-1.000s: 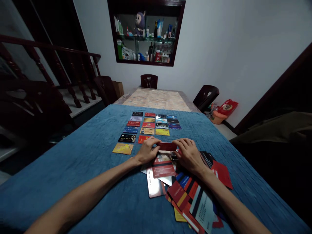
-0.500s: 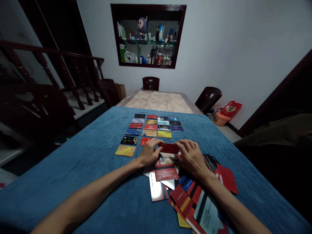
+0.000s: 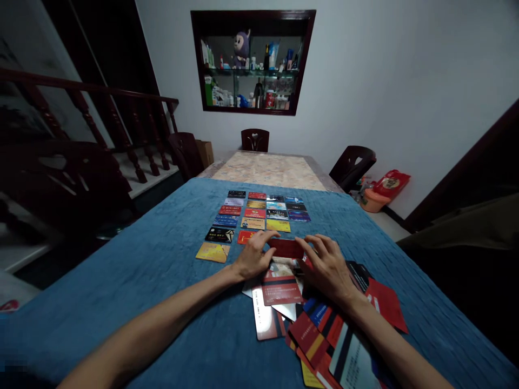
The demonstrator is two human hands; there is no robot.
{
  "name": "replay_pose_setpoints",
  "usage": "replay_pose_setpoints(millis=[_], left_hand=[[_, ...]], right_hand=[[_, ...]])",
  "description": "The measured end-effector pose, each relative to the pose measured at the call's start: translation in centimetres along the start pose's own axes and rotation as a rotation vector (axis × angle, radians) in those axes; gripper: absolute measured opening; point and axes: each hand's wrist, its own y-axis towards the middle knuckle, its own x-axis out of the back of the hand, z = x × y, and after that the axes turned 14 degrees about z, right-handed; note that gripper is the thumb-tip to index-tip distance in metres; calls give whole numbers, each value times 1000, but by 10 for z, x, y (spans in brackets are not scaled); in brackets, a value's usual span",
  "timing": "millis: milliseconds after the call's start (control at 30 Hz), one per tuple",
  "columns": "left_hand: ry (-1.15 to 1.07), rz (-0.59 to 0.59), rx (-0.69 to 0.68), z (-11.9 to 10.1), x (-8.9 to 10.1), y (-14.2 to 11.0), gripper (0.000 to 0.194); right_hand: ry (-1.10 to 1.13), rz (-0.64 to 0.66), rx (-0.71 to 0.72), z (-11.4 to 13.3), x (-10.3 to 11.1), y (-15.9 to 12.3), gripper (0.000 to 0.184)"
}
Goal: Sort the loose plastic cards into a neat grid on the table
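Observation:
A dark red card (image 3: pixel 286 248) is held between my two hands, tilted up above the table. My left hand (image 3: pixel 256 254) pinches its left end between thumb and fingers. At its right end, my right hand (image 3: pixel 326 263) grips it the same way, the other fingers curled. Below lies a loose pile of cards, with a red striped card (image 3: pixel 281 290) and a white card (image 3: pixel 265 316) on the near left. Beyond my hands, several cards lie in columns, among them a yellow card (image 3: pixel 278 225) and a gold card (image 3: pixel 212 252). My left hand partly covers a red card (image 3: pixel 245 237).
A blue cloth (image 3: pixel 154 270) covers the near part of the table; the far part has a patterned top (image 3: pixel 267 168). Chairs stand around it, one at the far end (image 3: pixel 255 140) and one at the right (image 3: pixel 352 165). More cards (image 3: pixel 310 337) spread under my right forearm.
The whole view has shifted slightly, so everything appears a little further right and lower. Both hands keep hold of the dark red card, with hardly any movement over the table.

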Motion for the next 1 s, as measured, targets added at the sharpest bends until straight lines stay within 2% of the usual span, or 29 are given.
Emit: replay_pose_setpoints(millis=[233,533,767,1000], left_hand=[[142,70,-116,-4,6,-1,36],[379,174,-192,-15,16,0,50],[619,216,-266,-12,20,3,45],[701,241,-256,-10,30,9,46]], right_hand=[[28,25,10,-3,1,-2,36],[65,97,24,-12,7,-5,39],[81,117,72,-15,11,0,38],[115,149,123,-21,11,15,48]])
